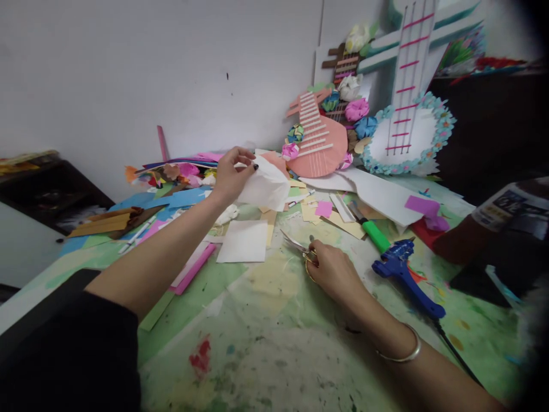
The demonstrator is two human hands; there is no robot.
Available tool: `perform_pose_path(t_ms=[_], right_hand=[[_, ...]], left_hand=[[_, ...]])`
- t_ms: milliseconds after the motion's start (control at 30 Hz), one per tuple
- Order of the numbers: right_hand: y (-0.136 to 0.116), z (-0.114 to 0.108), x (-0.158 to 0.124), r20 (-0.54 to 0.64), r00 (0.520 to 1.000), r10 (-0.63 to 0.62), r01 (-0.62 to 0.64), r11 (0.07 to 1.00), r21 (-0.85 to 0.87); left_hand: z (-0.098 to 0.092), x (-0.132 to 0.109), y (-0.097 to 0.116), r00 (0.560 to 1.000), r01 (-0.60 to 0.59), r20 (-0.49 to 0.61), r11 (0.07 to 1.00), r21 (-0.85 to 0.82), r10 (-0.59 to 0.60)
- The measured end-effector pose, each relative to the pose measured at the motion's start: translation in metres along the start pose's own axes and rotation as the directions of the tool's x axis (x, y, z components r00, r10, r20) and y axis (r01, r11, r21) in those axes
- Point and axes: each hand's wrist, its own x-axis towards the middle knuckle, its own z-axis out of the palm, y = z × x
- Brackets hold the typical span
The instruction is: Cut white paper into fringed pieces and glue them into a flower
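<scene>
My left hand (234,171) is stretched forward, thumb and fingers pinched on the edge of a thin white sheet of paper (270,183), which hangs partly over the scraps behind it. In my right hand (337,266) is a pair of scissors (295,243), its handle loops around my fingers and its blades pointing left, slightly apart. Between the hands, a square of white paper (242,241) lies flat on the table. Pink and white folded paper (195,269) rests to its left.
A blue glue gun (405,269) and a green-handled knife (375,234) lie right of my right hand. A brown bottle (493,220) stands farther right. Paper instrument models (319,146) lean on the wall. Paper scraps and flowers (189,171) are heaped at the back left of the paint-stained table (257,355).
</scene>
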Motion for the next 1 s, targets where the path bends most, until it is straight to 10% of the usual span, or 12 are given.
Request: perform_pose_path(t_ms=[267,433,533,667,833,1000], right_hand=[[0.014,0.001,0.009,-0.07,0.995,0.066,-0.074,0.991,-0.109],[0.02,-0.003,0.013,-0.143,0.981,0.132,-0.152,0.978,-0.14],[0.022,-0.002,0.013,-0.169,0.975,0.141,-0.17,0.971,-0.166],[0.024,-0.002,0.013,-0.194,0.977,0.088,-0.132,0.966,-0.224],[0.025,0.0,0.012,-0.263,0.963,-0.052,-0.003,0.979,-0.206],[0.014,0.012,0.008,-0.201,0.884,-0.422,0.427,0.904,-0.023]], left_hand=[[-0.042,-0.016,0.039,0.946,0.286,0.229,0.921,-0.265,-0.229],[-0.044,-0.052,0.036,0.787,0.48,0.49,0.872,-0.1,-0.376],[-0.022,-0.075,0.018,0.61,0.377,0.727,0.922,0.085,-0.316],[0.01,-0.101,0.002,0.503,0.265,0.823,0.954,0.142,-0.263],[0.006,-0.092,-0.009,0.63,0.213,0.697,0.939,0.27,-0.343],[-0.02,-0.06,-0.047,0.731,0.054,0.593,0.895,0.443,-0.338]])
